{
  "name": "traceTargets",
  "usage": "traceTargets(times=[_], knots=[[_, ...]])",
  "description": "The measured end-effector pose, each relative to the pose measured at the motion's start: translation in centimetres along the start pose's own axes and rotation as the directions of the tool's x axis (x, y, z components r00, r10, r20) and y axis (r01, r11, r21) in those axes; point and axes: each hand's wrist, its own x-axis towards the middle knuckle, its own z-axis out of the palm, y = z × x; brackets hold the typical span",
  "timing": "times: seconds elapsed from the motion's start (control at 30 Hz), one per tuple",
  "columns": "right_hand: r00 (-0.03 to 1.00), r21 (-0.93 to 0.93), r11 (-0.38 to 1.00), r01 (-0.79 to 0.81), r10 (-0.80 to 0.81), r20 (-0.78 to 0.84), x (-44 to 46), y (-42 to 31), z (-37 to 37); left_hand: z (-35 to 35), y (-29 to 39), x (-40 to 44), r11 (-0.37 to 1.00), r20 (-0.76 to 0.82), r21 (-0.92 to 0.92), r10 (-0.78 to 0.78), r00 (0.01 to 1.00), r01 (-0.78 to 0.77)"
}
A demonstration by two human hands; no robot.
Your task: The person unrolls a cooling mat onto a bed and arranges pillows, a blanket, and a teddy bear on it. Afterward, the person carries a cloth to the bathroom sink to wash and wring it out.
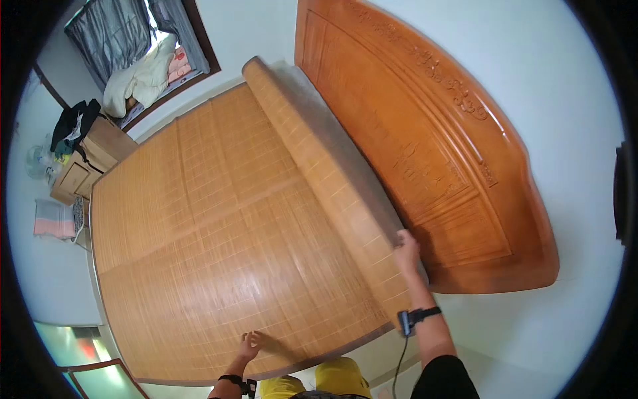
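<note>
A brown bamboo sleeping mat [219, 219] covers most of the bed. Along the headboard side, its edge is folded back in a long raised strip [332, 186], baring a grey mattress surface [325, 113]. At the near end of this strip, my right hand [407, 253] has its fingers curled on the mat's edge, close to the headboard; the fingertips are partly hidden. My left hand [250, 346] is over the near part of the mat with fingers apart and nothing in them. I cannot tell whether it touches the mat.
A carved wooden headboard [412, 146] stands against the white wall at the right. Beyond the bed's far left corner is a wooden cabinet [100, 153] with dark clothes on it. Bedding [143, 80] lies by the curtained window. A cable [399, 366] hangs from my right wrist.
</note>
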Motion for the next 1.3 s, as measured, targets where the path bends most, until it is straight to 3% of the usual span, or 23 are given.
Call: traceTargets(times=[0.07, 0.1, 0.2, 0.27, 0.3, 0.37, 0.47, 0.53, 0.57, 0.6, 0.63, 0.67, 0.73, 0.77, 0.83, 0.9, 0.93, 1.0, 1.03, 1.1, 1.17, 1.2, 1.3], knots=[[0.975, -0.444, 0.873, -0.201, 0.220, -0.009, 3.2, -0.8, -4.8, -1.4, 3.0, -1.7, 0.996, -0.023, 0.080, -0.035, 0.999, 0.037], [0.984, -0.485, 0.857, -0.175, 0.163, -0.068, 4.3, 1.0, -5.3, -1.9, 3.9, -2.3, 0.997, -0.024, 0.079, -0.024, 0.999, 0.025], [0.969, -0.538, 0.819, -0.201, 0.246, 0.013, 4.8, 1.9, -6.3, -3.1, 4.6, -2.9, 0.998, 0.001, 0.063, 0.024, 1.000, -0.024], [0.992, -0.599, 0.799, 0.052, -0.112, -0.063, 2.0, 0.8, -5.6, -3.1, 3.9, -3.7, 0.998, -0.092, 0.056, 0.008, 0.996, -0.003], [0.990, -0.596, 0.801, 0.061, -0.123, -0.063, 0.6, 0.2, -5.0, -3.4, 3.8, -3.9, 0.999, -0.102, 0.051, 0.008, 0.995, -0.003], [0.996, -0.495, 0.865, 0.086, -0.088, 0.018, -3.1, 0.0, -3.0, -4.0, 3.3, -4.8, 0.993, -0.073, 0.111, -0.033, 0.997, 0.041], [0.941, -0.522, 0.846, 0.108, 0.082, 0.327, -10.2, 1.9, 1.2, -5.5, 1.9, -5.9, 0.997, -0.102, 0.041, -0.054, 0.993, 0.059], [0.838, -0.537, 0.820, 0.198, 0.142, 0.527, -15.0, 1.8, 3.1, -6.3, 0.8, -6.9, 0.988, -0.110, -0.111, -0.117, 0.987, 0.105], [0.784, -0.498, 0.773, 0.394, 0.000, 0.621, -17.1, 4.6, 5.2, -6.3, -0.2, -8.0, 0.960, -0.090, -0.244, -0.165, 0.982, 0.139], [0.584, -0.531, 0.728, 0.433, 0.223, 0.781, -17.2, -3.8, 1.2, -6.0, -1.9, -9.0, 0.946, -0.126, -0.285, -0.197, 0.972, 0.155], [0.500, -0.362, 0.812, 0.459, 0.101, 0.860, -20.2, 1.8, 5.7, -5.9, -3.8, -10.1, 0.904, -0.090, -0.401, -0.203, 0.975, 0.151], [0.403, -0.180, 0.869, 0.460, -0.024, 0.915, -23.2, 7.8, 10.3, -5.7, -5.8, -11.8, 0.847, -0.058, -0.513, -0.197, 0.979, 0.140], [0.201, -0.109, 0.962, 0.250, 0.059, 0.978, -26.2, 3.2, 10.2, -6.0, -10.3, -16.1, 0.779, -0.034, -0.600, -0.254, 0.966, 0.184], [0.179, -0.096, 0.947, 0.307, 0.042, 0.983, -27.4, 0.4, 10.0, -6.0, -12.4, -18.6, 0.727, 0.033, -0.645, -0.281, 0.959, 0.235], [0.145, -0.095, 0.849, 0.519, 0.022, 0.989, -29.5, -4.1, 10.7, -6.6, -15.0, -25.1, 0.694, -0.013, -0.679, -0.337, 0.941, 0.239], [0.157, -0.085, 0.822, 0.564, -0.005, 0.988, -30.2, -5.1, 13.8, -6.3, -20.5, -31.3, 0.734, 0.014, -0.537, -0.486, 0.874, 0.416], [0.191, -0.100, 0.823, 0.559, -0.010, 0.981, -30.5, -5.4, 14.9, -5.1, -23.3, -34.2, 0.706, 0.009, -0.576, -0.498, 0.867, 0.412], [0.383, -0.273, 0.920, 0.281, 0.153, 0.911, -31.9, -8.4, 16.2, -3.2, -29.9, -39.1, 0.658, -0.039, -0.566, -0.623, 0.781, 0.496], [0.368, -0.279, 0.907, 0.315, 0.153, 0.917, -32.6, -9.4, 17.3, -1.9, -32.8, -41.6, 0.630, -0.024, -0.595, -0.634, 0.773, 0.499], [0.506, -0.310, 0.912, 0.269, 0.140, 0.851, -34.1, -11.1, 20.6, 0.1, -37.2, -46.2, 0.779, -0.295, -0.380, -0.612, 0.734, 0.498], [0.393, -0.354, 0.913, 0.205, 0.254, 0.884, -37.9, -17.4, 20.4, 1.0, -39.4, -50.5, 0.737, -0.313, -0.475, -0.652, 0.691, 0.480], [0.333, -0.380, 0.908, 0.177, 0.309, 0.891, -40.4, -22.5, 19.4, 0.2, -39.0, -52.9, 0.676, -0.224, -0.568, -0.676, 0.702, 0.469], [0.152, -0.408, 0.824, 0.392, 0.380, 0.912, -43.6, -26.8, 24.2, 1.3, -42.6, -57.0, 0.600, -0.130, -0.663, -0.681, 0.721, 0.448]])
